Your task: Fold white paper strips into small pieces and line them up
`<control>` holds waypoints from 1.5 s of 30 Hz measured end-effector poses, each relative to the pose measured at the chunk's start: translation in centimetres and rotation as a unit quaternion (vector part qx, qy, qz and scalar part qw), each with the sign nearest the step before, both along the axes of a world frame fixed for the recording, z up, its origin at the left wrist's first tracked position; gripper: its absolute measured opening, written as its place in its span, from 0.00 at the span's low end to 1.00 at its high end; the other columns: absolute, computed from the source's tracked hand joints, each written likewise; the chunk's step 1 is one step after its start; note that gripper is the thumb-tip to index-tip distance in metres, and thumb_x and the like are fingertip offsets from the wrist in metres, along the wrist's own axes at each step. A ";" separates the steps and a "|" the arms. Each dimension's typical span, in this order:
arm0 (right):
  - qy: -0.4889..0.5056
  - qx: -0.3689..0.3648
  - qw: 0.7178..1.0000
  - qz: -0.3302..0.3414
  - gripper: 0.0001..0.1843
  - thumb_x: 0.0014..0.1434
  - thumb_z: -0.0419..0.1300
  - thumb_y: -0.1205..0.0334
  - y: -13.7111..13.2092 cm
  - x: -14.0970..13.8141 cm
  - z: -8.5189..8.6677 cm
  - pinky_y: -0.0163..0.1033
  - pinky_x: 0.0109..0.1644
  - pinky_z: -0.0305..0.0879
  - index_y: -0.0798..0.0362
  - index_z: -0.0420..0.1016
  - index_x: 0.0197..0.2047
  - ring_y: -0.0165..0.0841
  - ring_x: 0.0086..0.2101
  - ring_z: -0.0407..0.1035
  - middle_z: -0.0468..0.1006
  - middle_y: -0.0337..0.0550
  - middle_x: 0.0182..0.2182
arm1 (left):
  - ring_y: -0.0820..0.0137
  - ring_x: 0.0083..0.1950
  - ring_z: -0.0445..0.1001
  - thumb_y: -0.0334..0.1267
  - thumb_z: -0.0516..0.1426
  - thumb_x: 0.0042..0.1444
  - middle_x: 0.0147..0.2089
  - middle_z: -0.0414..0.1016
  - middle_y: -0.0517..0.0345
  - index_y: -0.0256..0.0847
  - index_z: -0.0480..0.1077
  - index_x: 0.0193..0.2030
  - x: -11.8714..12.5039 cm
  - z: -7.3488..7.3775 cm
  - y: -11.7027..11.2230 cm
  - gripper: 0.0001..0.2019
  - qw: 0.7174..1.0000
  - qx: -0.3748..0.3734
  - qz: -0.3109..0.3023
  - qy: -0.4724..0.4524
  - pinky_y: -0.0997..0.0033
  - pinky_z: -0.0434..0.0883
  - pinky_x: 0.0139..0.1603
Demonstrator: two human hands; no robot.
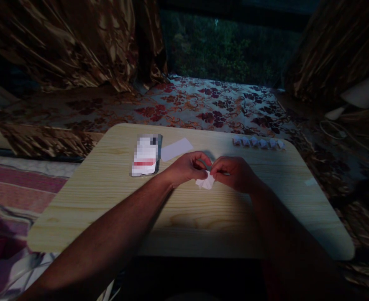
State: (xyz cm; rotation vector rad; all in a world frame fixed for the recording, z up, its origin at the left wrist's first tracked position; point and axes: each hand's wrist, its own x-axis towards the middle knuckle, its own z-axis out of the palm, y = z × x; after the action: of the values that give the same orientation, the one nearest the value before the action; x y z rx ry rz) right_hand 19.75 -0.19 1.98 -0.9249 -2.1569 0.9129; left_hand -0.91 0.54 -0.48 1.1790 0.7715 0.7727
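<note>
A small piece of folded white paper (206,182) with creases fanning out is held between my two hands, over the middle of the wooden table (109,209). My left hand (190,168) pinches its upper left part between thumb and forefinger. From the other side, my right hand (233,172) grips the paper's upper right edge with its fingertips. The fingers partly cover the paper, so its full shape is hidden. Just beyond my left hand lies a flat white paper strip (176,149).
A phone (145,156), blurred by pixels, lies left of the strip. At the back right stands a row of several small folded paper pieces (258,142). A white scrap (310,182) is near the right edge. Behind the table is a floral-covered ledge (216,102).
</note>
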 end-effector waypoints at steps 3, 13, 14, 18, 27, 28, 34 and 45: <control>0.010 -0.005 1.000 0.000 0.04 0.54 0.62 0.67 0.0 0.0 0.0 0.36 0.35 0.67 0.52 0.79 0.32 0.31 0.30 0.73 0.80 0.41 0.31 | 0.76 0.24 0.71 0.28 0.65 0.40 0.26 0.76 0.60 0.38 0.72 0.39 0.0 0.1 0.0 0.16 1.000 -0.004 -0.011 -0.004 0.77 0.63 0.26; 0.006 -0.009 1.000 0.013 0.05 0.54 0.62 0.67 0.0 -0.2 -0.5 0.36 0.35 0.68 0.52 0.80 0.33 0.31 0.30 0.74 0.81 0.41 0.31 | 0.78 0.22 0.68 0.25 0.64 0.38 0.25 0.76 0.62 0.38 0.70 0.37 0.2 0.2 -0.2 0.16 1.000 -0.013 -0.018 -0.007 0.78 0.58 0.25; 0.007 -0.010 1.000 0.016 0.05 0.54 0.62 0.68 0.0 -0.2 -0.4 0.36 0.35 0.68 0.52 0.80 0.33 0.31 0.31 0.74 0.81 0.42 0.31 | 0.78 0.22 0.68 0.25 0.63 0.38 0.25 0.76 0.62 0.38 0.69 0.37 0.2 0.2 -0.2 0.17 1.000 -0.015 -0.019 -0.006 0.79 0.58 0.25; 0.011 -0.013 0.999 0.027 0.05 0.54 0.61 0.68 0.0 -0.3 -0.3 0.35 0.36 0.68 0.53 0.80 0.32 0.31 0.31 0.74 0.81 0.42 0.31 | 0.77 0.24 0.70 0.24 0.63 0.39 0.27 0.77 0.61 0.38 0.69 0.39 0.1 0.1 -0.2 0.18 0.999 -0.016 -0.038 -0.012 0.79 0.60 0.26; 0.016 -0.014 0.999 0.032 0.05 0.54 0.62 0.69 0.0 -0.3 -0.3 0.35 0.36 0.67 0.55 0.80 0.32 0.31 0.31 0.74 0.81 0.43 0.30 | 0.77 0.25 0.71 0.23 0.63 0.39 0.27 0.77 0.62 0.37 0.67 0.41 0.1 0.2 -0.2 0.20 0.998 -0.023 -0.050 -0.009 0.79 0.61 0.26; 0.016 -0.015 0.999 0.031 0.05 0.54 0.62 0.69 0.0 -0.3 -0.3 0.35 0.36 0.67 0.55 0.80 0.32 0.31 0.31 0.74 0.81 0.43 0.30 | 0.77 0.25 0.71 0.23 0.63 0.38 0.27 0.77 0.62 0.37 0.67 0.41 0.1 0.3 -0.2 0.20 0.998 -0.023 -0.051 -0.008 0.79 0.61 0.26; 0.011 -0.021 0.999 0.030 0.05 0.54 0.62 0.68 -0.1 -0.3 -0.3 0.34 0.35 0.66 0.55 0.80 0.32 0.31 0.31 0.74 0.81 0.44 0.30 | 0.78 0.24 0.70 0.23 0.63 0.39 0.26 0.76 0.64 0.38 0.66 0.41 0.2 0.2 -0.3 0.21 0.999 -0.017 -0.051 0.001 0.79 0.60 0.25; -0.042 -0.039 0.998 0.015 0.05 0.56 0.60 0.67 -0.3 -0.3 -0.3 0.33 0.33 0.63 0.56 0.78 0.32 0.28 0.27 0.70 0.79 0.40 0.27 | 0.78 0.24 0.69 0.25 0.63 0.41 0.27 0.75 0.65 0.39 0.63 0.44 0.4 -0.4 -0.3 0.22 0.998 0.019 -0.049 0.022 0.79 0.59 0.25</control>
State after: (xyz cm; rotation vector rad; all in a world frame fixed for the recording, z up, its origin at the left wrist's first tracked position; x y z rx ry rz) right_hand 19.43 -0.45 1.68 -0.9876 -2.2247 0.9959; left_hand -0.48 0.20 -0.88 1.2613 0.7328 0.6848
